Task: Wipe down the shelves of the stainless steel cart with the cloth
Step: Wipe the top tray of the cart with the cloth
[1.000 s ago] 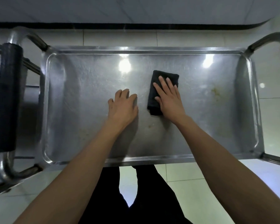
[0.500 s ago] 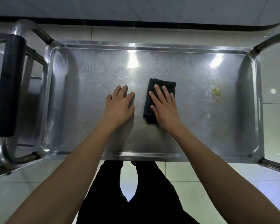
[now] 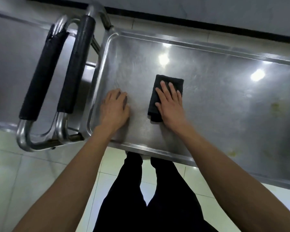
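Pale floor tiles [image 3: 40, 173] run under a steel cart [image 3: 208, 156], whose top shelf [image 3: 216, 101] fills most of the view and reflects ceiling lights. At the cart's left end stand two tube handles, each with a black grip [image 3: 74, 64]; the outer grip's wrap looks torn near its top. Yellowish stains [image 3: 274, 106] mark the shelf toward the right, with another near the front rim.

On the shelf's left half lies a folded black cloth [image 3: 157, 104]. Flat on it rests the right hand [image 3: 170, 106], fingers straight and slightly spread, pressing down without curling round it. Just left of the cloth, apart from it, the left hand [image 3: 115, 108] lies palm-down on bare steel near the shelf's left rim, fingers relaxed, holding nothing. Black trousers [image 3: 151, 198] show below the front rim.
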Motion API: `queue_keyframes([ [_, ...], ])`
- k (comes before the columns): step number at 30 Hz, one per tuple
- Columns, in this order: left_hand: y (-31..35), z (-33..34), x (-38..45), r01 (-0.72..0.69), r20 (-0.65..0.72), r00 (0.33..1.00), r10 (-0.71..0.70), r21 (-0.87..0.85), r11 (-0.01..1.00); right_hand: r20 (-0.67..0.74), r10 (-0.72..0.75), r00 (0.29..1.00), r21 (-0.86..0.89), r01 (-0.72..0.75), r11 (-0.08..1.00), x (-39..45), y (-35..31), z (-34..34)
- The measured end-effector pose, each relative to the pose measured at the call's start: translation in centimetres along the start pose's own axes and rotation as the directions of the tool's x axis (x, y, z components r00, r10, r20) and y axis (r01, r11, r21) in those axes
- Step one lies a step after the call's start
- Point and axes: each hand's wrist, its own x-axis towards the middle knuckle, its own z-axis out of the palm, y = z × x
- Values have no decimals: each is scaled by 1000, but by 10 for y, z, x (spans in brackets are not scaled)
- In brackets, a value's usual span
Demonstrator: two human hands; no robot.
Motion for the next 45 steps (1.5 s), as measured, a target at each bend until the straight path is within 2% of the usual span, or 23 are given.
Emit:
queue_keyframes([
  [6,-43,-14,-9,121,-40,992,-120,30,992,10,-97,995,-15,97,995,33,-62,15],
  [9,-56,-13,-11,209,-49,976,-211,-41,977,17,-121,992,-9,121,993,49,-94,22],
  [17,-72,-10,-7,195,-60,976,-209,-179,964,55,-251,966,-5,252,968,86,-157,40],
  [23,-68,-14,-11,172,-65,979,-191,-222,960,39,-234,971,5,234,972,78,-155,38],
  [27,-67,-13,-16,98,-78,992,-104,-79,992,7,-154,988,13,154,988,54,-142,38],
  [31,-50,-7,-17,-16,-28,999,18,58,998,-17,-60,998,0,60,998,27,-109,33],
  [34,-21,1,-18,-116,-2,993,117,56,992,-42,-3,999,-7,3,1000,5,-74,27],
  [45,123,47,-26,-314,74,948,308,96,944,-50,210,976,-7,-211,977,-89,84,-12],
])
